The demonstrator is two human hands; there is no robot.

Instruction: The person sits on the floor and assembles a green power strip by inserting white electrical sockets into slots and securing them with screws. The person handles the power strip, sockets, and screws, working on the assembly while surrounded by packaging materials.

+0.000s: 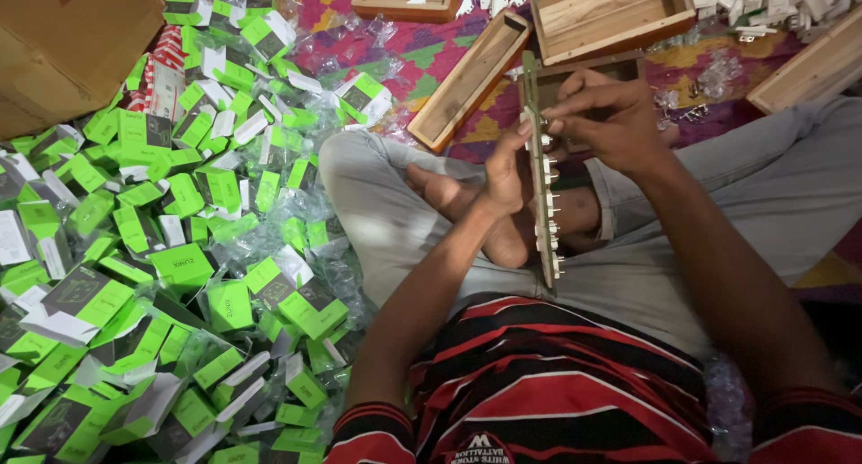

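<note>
The left hand [505,170] is gripping the long board [542,181] edge-up, steadying it while the right hand [611,123] is pinching a fitting at twelve o'clock.

Seated worker in a red, black and white striped short-sleeved shirt [539,383] and grey trousers [718,213], both feet [467,204] bare.

Dim indoor light, warmer and brighter toward the far side of the floor. Green boxes [135,275] at left look vivid, with soft glare off plastic wrappers [332,275]. Near edge falls into deep shadow around the striped shirt [557,383]. Slight wide-angle stretch at corners; focus fairly sharp throughout.
</note>
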